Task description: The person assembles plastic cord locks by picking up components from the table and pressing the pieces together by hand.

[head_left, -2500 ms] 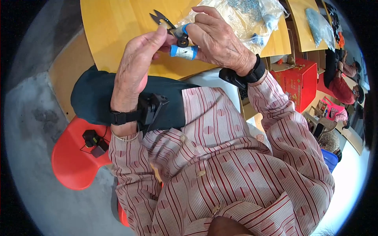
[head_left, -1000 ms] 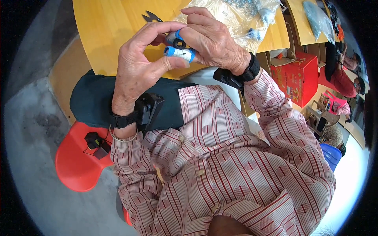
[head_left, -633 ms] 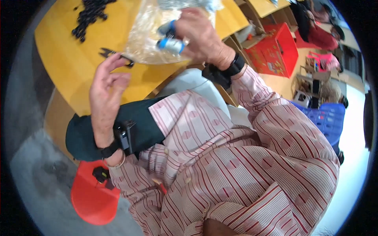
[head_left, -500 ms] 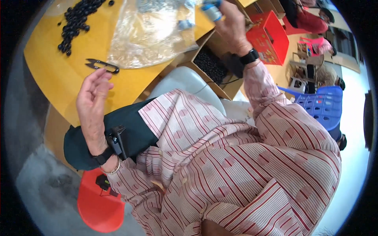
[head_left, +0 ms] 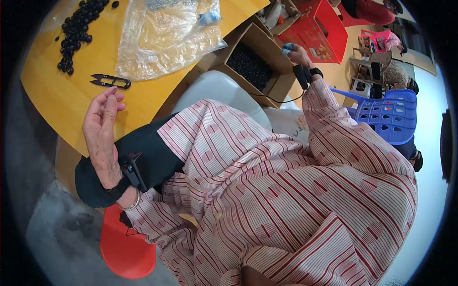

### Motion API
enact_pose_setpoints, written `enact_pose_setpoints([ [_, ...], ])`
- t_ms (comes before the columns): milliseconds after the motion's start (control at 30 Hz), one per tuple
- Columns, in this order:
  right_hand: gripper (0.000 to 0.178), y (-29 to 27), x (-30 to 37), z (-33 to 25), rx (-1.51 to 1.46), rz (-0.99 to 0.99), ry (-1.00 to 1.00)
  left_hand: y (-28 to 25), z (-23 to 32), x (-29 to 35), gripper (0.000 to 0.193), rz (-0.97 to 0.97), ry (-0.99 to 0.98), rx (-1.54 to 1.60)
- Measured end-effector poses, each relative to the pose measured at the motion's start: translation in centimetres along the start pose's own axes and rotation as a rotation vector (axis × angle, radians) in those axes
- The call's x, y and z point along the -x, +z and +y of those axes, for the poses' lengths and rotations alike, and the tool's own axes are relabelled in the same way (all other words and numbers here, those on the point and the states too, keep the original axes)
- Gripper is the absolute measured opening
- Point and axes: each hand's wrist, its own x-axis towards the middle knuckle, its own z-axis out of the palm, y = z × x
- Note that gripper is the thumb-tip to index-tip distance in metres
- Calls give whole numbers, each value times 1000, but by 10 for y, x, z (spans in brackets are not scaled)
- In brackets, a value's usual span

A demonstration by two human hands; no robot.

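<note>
Nearest, over chest and lap, see a striped shirt (head_left: pixel 286 200); low at its left, find a red stool (head_left: pixel 126 255). Just ahead, notice the left hand (head_left: pixel 101 121) over the near edge of the tabletop (head_left: pixel 52 105), fingers loosely bent, with nothing in the grasp. Immediately beyond its fingertips, find small black scissors (head_left: pixel 110 77), lying flat on the tabletop, long axis almost from left to right, blades toward left, handle toward right. Cannot say whether touching the fingertips or only just beside. Count the left hand as much nearer to the scissors than the right one.

Farther on the tabletop, see a clear plastic bag (head_left: pixel 148 62) and, to its left, a loose heap of black beads (head_left: pixel 76 33).

To the right, find a grey chair (head_left: pixel 219 95), and past it an open carton (head_left: pixel 288 81) with many black beads inside. Beyond its right side, see the right hand (head_left: pixel 299 56) stretched far out, with blue wraps (head_left: pixel 287 49) at the fingers; cannot tell if released or grasping something. Behind, notice a red box (head_left: pixel 310 38) with printing, too small for reading. Farther right, see a blue chair (head_left: pixel 389 117) and, at the back, a person in red (head_left: pixel 372 12).
</note>
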Motion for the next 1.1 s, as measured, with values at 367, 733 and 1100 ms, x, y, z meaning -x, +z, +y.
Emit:
enact_pose_setpoints([
  [367, 30, -12, 8, -93, 107, 653, -404, -7, -3, -4, 28, 44, 21, 15],
  [733, 32, 12, 56, -374, 260, 593, -1425, 7, 7, -11, 23, 164, 24, 192],
  [1100, 26, 131, 63, -479, 153, 20, -1435, 5, 11, -15, 19, 263, 23, 338],
])
